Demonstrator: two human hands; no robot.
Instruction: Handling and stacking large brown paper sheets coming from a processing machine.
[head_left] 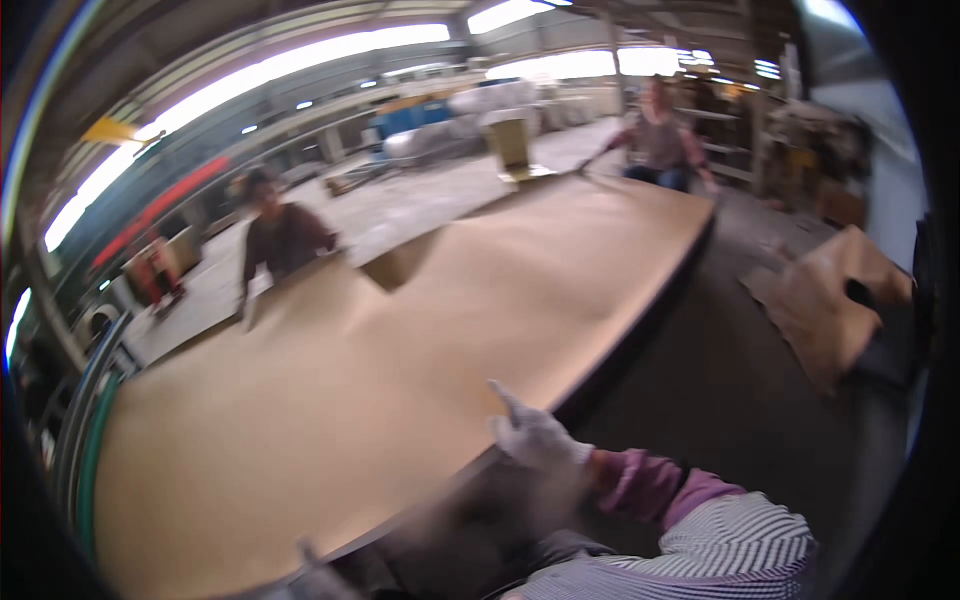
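Observation:
A large brown paper-like sheet (400,330) spreads in front of me, with soft ripples and a raised fold toward the far side. My right hand (543,440), in a whitish glove with greyish fingertips, is at the sheet's near edge. One finger stretches over the top of the sheet, and the rest of the hand appears closed around the edge. At the bottom of the picture my left hand (318,572) shows only as a blurred grey shape by the same edge; its fingers cannot be made out.
Across the sheet, one person (285,235) leans at its far left edge. Another person (660,145) stands at the far right corner. Crumpled brown sheeting (835,300) lies to the right. A green rail (97,460) runs along the left. Wrapped bundles (435,140) stand behind.

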